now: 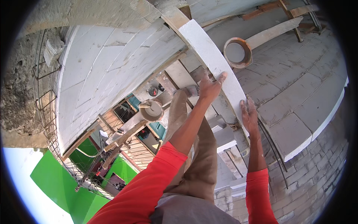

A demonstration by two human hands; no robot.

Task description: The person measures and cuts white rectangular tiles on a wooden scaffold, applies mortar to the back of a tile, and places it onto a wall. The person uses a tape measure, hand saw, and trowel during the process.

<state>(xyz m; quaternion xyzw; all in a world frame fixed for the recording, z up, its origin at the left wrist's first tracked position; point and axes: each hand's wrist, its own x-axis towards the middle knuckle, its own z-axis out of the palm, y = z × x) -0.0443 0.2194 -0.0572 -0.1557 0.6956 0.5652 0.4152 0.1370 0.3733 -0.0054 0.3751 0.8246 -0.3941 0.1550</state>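
Left hand (211, 88): thumb on our white block (212, 56), fingers at its left edge | right hand (249, 115): fingers at its right edge | block: between our hands, extending ahead | clamped: we cannot tell

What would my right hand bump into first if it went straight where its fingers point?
Past the white block at its side, your right hand would probably meet the round bucket first, though depth is unclear.
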